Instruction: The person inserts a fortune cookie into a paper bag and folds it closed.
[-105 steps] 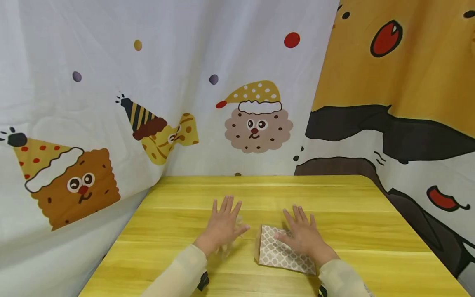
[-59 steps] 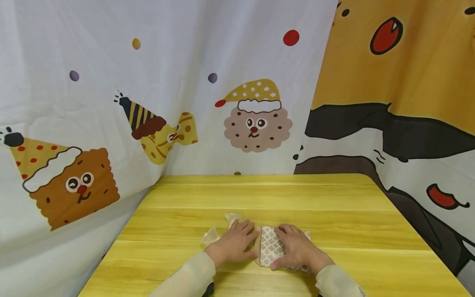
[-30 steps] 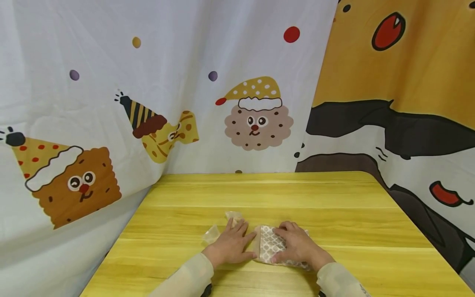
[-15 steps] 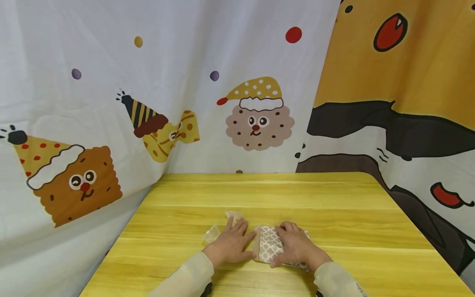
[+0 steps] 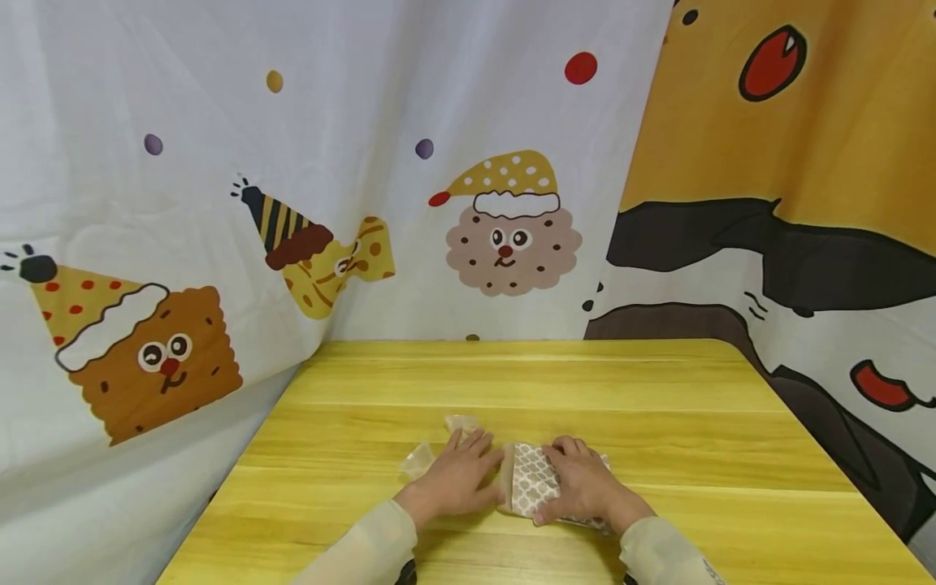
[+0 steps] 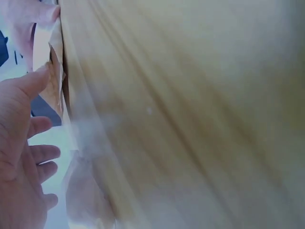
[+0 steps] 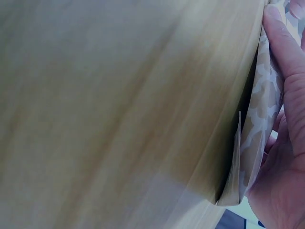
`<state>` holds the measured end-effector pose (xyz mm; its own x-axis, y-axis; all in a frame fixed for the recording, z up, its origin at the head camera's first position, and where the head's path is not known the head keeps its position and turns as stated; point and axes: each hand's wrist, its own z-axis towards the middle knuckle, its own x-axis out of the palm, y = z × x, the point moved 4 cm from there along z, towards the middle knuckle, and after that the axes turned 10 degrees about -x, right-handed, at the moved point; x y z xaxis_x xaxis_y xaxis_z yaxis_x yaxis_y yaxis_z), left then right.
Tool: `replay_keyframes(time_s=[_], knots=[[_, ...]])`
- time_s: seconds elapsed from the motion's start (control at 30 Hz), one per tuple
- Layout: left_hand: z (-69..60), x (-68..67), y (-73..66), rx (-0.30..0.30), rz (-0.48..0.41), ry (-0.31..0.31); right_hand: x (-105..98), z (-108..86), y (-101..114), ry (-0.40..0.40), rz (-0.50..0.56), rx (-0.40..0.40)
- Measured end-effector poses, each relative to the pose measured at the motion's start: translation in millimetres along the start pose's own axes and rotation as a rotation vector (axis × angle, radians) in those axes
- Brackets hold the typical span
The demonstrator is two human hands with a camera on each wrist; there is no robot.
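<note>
A small paper bag [image 5: 532, 482] with a beige-and-white lattice print lies flattish on the table in the head view. My right hand [image 5: 582, 486] grips it from above, thumb on the near edge and fingers over the far edge; its right part is mostly covered. In the right wrist view the bag's printed side [image 7: 259, 109] runs along the thumb. At the bag's plain left end is my left hand [image 5: 457, 478], fingers extended, its thumb at that end. Clear, crinkled plastic [image 5: 418, 461] sticks out beyond the left hand, partly hidden beneath it.
The yellow wood-grain table [image 5: 380, 382] reaches back to a white curtain [image 5: 395, 89] with cartoon biscuits. An orange, black and white printed cloth [image 5: 702, 154] hangs at the right.
Both hands were raised with spread fingers; they have since come down, the right gripping the bag, the left settling at its end. Over the last second they have barely moved.
</note>
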<state>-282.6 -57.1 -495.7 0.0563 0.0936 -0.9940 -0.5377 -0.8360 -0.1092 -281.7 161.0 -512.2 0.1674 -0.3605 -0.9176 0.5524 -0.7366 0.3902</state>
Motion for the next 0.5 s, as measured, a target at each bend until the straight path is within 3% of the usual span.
replay_keyframes(time_s=[0.27,0.5], knots=[[2.0,-6.0,-9.0,0.013,-0.134,-0.140,4,0.3,-5,-0.011,-0.022,-0.007],[4.6,-6.5,-13.6,-0.048,-0.428,-0.147,-2,0.0,4,0.005,-0.004,0.011]])
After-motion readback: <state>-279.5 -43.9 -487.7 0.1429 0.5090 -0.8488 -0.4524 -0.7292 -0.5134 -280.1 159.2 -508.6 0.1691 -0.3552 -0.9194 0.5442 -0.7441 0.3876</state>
